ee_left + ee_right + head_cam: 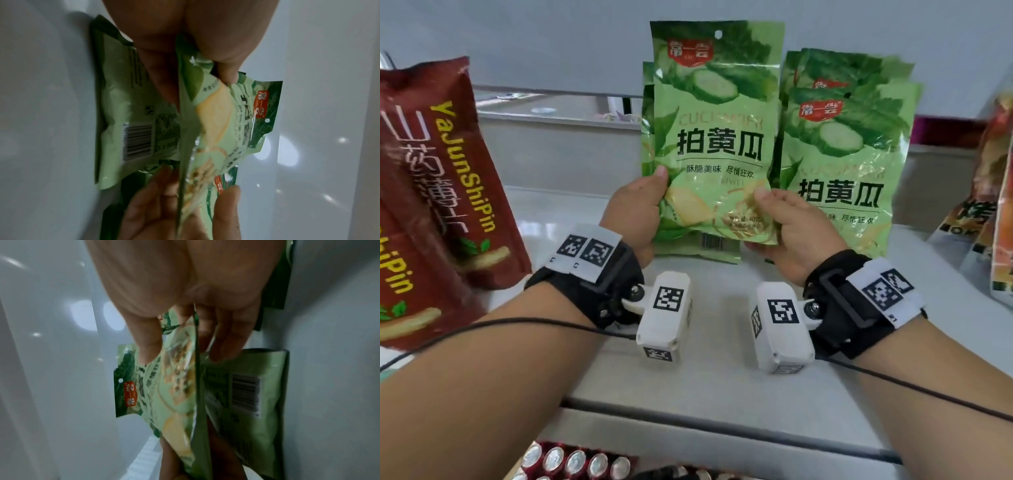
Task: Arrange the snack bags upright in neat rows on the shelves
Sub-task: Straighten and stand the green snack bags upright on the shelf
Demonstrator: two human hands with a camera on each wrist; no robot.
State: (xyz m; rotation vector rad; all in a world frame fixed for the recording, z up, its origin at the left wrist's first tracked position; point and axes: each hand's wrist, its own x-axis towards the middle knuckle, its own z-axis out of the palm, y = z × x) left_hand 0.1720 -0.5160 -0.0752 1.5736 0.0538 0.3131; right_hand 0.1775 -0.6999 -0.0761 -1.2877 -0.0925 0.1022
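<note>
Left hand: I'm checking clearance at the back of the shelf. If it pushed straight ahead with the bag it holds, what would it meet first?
Probably the green bag lying barcode-up behind the held green bag. The left hand points toward it; depth is unclear.

You're in a shop, at a white shelf [722, 342] stocked with packaged goods: identical green bags [849, 154] stand on it, red bags [441, 178] to their left, orange bags [993, 205] to their right, and cans [575, 460] on the level below.
</note>
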